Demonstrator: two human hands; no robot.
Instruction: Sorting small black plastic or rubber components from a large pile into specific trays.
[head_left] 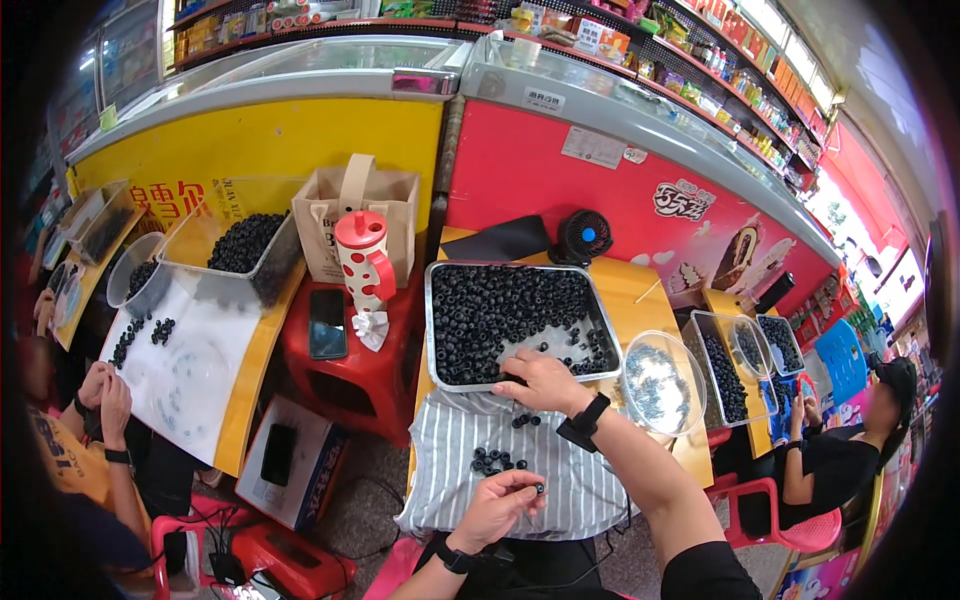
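A metal tray (433,330) holds a heap of small black round pieces (500,310), some with a hole in the middle; its white bottom shows at the right. Over the tray's near rim lies my right hand (545,380), fingers curled inward; what they pinch, if anything, is hidden. Lower down, my left hand (497,508) pinches one small black round piece (540,489) between thumb and fingertips. A grey striped cloth (440,460) spreads below the tray, and a small cluster of loose black pieces (490,460) rests on it between my hands.
Right of the tray stands a round clear tub (660,385). A small black fan (583,238) is behind it. To the left, a red stool (345,385) bears a dotted cup (362,262), a phone (327,325) and a paper bag (335,215). Other people work at both sides.
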